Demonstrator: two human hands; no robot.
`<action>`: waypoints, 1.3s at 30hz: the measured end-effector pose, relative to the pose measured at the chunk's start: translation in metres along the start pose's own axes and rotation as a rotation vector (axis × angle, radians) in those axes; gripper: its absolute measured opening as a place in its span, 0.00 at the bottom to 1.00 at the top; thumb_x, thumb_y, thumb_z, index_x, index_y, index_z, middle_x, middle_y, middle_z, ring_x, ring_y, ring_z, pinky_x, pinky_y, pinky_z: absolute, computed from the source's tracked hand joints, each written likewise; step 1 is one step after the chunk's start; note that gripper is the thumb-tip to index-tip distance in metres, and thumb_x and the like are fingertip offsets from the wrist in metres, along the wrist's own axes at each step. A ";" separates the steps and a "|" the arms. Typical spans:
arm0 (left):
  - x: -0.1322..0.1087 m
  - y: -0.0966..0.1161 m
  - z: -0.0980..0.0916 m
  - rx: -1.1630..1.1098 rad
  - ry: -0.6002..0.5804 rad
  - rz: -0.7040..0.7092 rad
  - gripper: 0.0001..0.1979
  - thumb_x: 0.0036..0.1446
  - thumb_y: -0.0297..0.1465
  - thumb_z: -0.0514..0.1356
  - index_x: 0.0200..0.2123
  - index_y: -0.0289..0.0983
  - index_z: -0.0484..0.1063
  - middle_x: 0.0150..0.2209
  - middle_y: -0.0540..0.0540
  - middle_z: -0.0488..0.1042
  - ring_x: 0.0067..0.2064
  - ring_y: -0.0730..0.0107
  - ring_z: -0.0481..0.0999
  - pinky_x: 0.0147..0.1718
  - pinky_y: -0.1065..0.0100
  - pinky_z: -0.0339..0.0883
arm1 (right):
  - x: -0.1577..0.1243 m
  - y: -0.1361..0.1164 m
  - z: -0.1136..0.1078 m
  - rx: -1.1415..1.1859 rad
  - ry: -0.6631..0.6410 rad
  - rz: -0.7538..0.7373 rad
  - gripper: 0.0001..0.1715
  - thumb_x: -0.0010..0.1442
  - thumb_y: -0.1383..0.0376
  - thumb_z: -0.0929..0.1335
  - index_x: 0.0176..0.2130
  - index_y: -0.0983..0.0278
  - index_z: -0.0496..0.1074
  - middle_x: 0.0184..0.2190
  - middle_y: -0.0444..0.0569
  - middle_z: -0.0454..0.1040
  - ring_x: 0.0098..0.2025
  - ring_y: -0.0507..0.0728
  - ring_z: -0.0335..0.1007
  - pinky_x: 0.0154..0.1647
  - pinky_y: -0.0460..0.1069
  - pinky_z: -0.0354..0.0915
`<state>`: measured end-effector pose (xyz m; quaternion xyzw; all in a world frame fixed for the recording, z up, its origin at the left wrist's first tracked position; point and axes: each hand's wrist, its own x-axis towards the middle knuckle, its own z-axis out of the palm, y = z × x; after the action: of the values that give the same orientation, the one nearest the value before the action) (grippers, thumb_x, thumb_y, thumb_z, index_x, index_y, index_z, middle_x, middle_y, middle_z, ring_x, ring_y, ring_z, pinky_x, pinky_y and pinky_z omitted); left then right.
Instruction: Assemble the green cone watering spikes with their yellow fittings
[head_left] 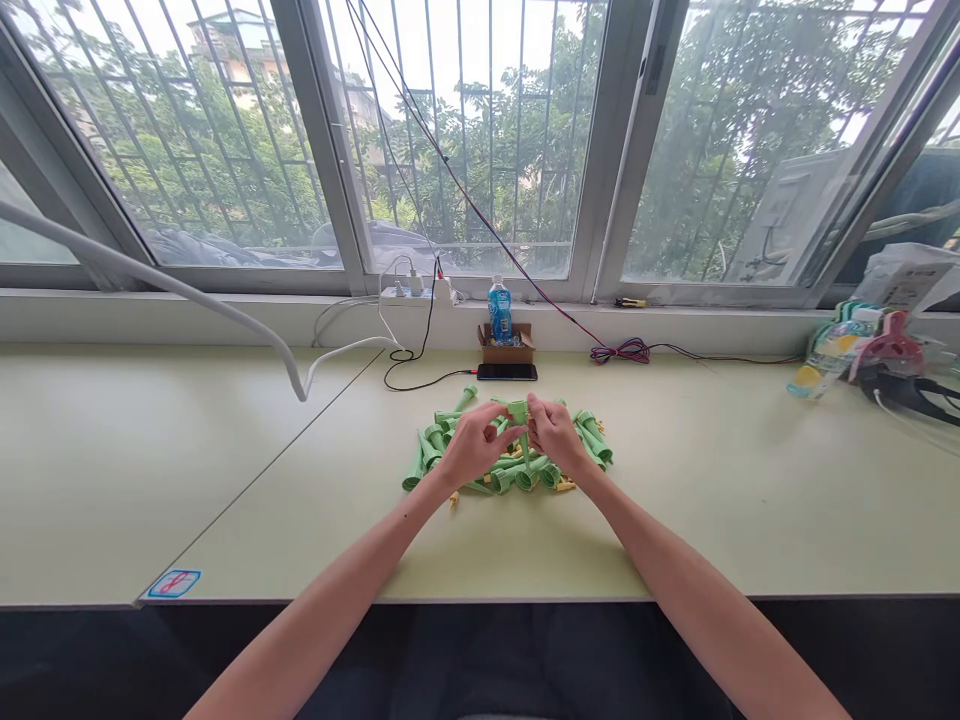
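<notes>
Presently, left hand (474, 447) and right hand (553, 437) hold, each grip pinched shut, one green tapered plastic cone (518, 411) just above the pile (592, 435) on the matte table (712, 500).

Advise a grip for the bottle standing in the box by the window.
I'd take the bottle by its upper body, just under the cap, coming from above and in front. It stands upright with its base sunk in the box and the ledge behind it.

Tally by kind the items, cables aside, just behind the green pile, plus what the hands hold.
Blue-labelled plastic bottle: 1
Small brown cardboard box: 1
Flat black phone: 1
Green plastic cone, held: 1
Total: 4
</notes>
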<state>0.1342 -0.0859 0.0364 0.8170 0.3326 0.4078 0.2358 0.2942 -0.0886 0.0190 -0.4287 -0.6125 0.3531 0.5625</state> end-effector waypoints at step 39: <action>0.003 -0.001 0.003 -0.185 0.105 -0.094 0.18 0.55 0.43 0.63 0.44 0.38 0.70 0.38 0.47 0.72 0.17 0.85 0.59 0.15 0.75 0.56 | 0.002 0.002 -0.002 -0.135 0.106 -0.085 0.33 0.65 0.45 0.58 0.17 0.62 0.53 0.12 0.40 0.54 0.16 0.48 0.51 0.18 0.46 0.51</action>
<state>0.1375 -0.0826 0.0357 0.7527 0.3436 0.4673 0.3115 0.2962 -0.0862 0.0183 -0.4575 -0.6219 0.2637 0.5782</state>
